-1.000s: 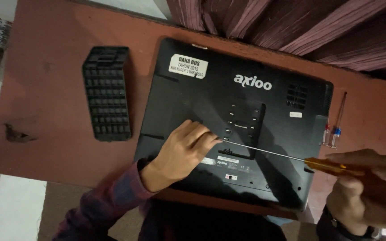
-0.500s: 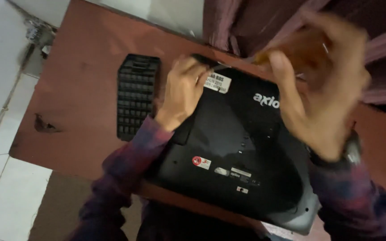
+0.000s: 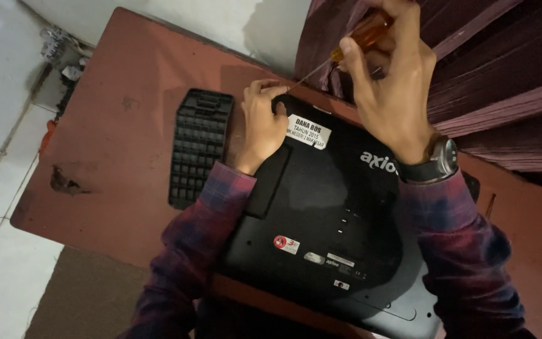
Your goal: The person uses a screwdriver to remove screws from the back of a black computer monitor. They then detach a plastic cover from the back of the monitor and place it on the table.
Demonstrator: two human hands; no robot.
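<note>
Laptop [image 3: 321,226] lies underside up on the red-brown table [image 3: 127,144] — left hand [image 3: 263,125] presses flat at its far corner, right hand [image 3: 387,75] pinches the orange-handled screwdriver [image 3: 346,47]. Judgement: keep shaft upright in the screw, push down firmly. Keyboard panel [image 3: 197,147] lies just beside.

Black laptop [image 3: 321,232] lies bottom-up on the table; orange-handled screwdriver [image 3: 346,50] angled at its far corner

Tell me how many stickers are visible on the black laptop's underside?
4 at least: a white label beside the left hand, a red-and-white one lower down, and two small ones beside it. Sleeves may hide others.
</note>
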